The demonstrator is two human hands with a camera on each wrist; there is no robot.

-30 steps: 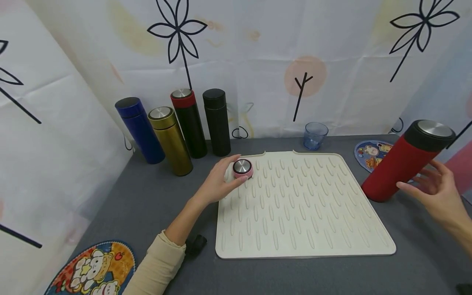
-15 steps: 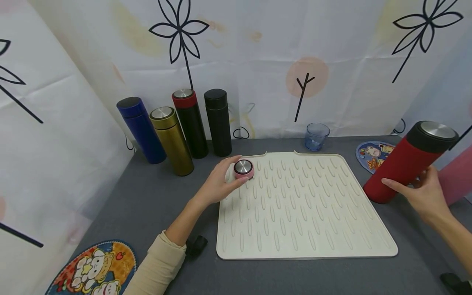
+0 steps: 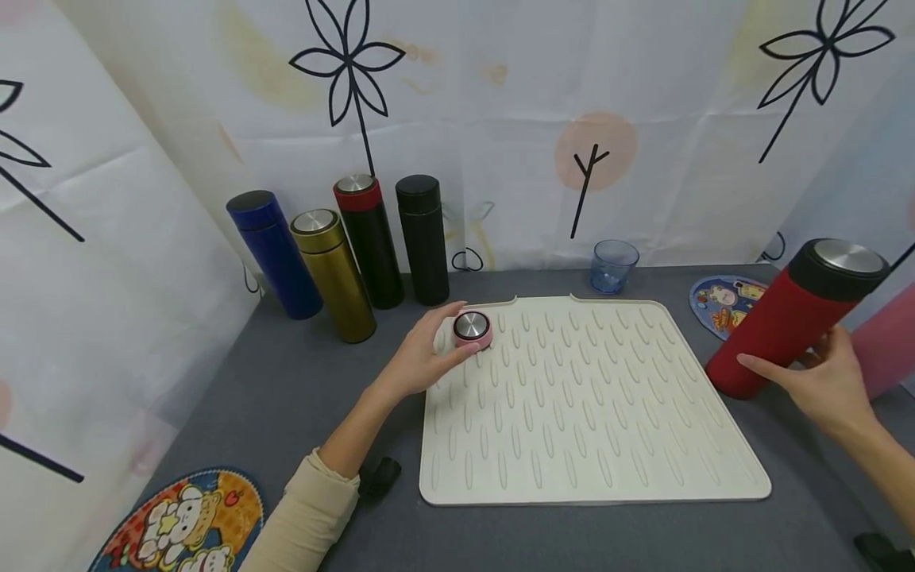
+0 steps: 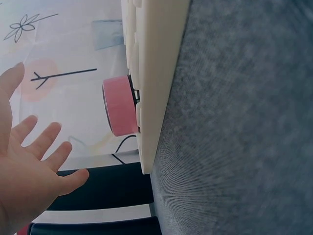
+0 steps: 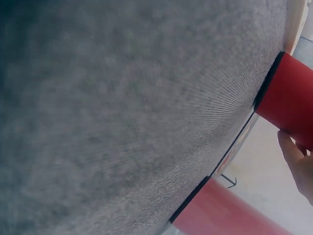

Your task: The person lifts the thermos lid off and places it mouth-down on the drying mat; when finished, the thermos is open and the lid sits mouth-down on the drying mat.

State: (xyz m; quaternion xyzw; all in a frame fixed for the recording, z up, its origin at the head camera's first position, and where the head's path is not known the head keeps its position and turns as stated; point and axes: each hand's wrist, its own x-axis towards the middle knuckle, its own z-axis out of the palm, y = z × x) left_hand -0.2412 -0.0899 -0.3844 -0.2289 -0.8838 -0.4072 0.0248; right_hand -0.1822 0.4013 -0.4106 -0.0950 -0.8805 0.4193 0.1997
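A small pink lid point(image 3: 472, 330) with a silver top sits at the back left of the white ribbed mat point(image 3: 593, 405). My left hand point(image 3: 432, 353) hovers over it in the head view, thumb and fingers spread to either side; the left wrist view shows those fingers extended and apart from the pink lid point(image 4: 120, 105). At the right, my right hand point(image 3: 829, 377) grips the lower part of a red thermos point(image 3: 779, 326) with a black, silver-topped cap. Its thumb lies across the front, and the other fingers are mostly hidden behind. The red thermos point(image 5: 291, 95) stands on the grey table.
Blue point(image 3: 275, 254), gold point(image 3: 332, 274), black-and-red point(image 3: 368, 238) and black thermoses point(image 3: 422, 238) stand at the back left. A blue glass point(image 3: 613, 266) is behind the mat. A pink bottle point(image 3: 886, 342) stands beyond my right hand. Cartoon mats point(image 3: 718, 294) lie right and front left.
My right hand has moved left onto the red thermos and its fingers have gone around it. My left hand and the pink lid stay where they were.
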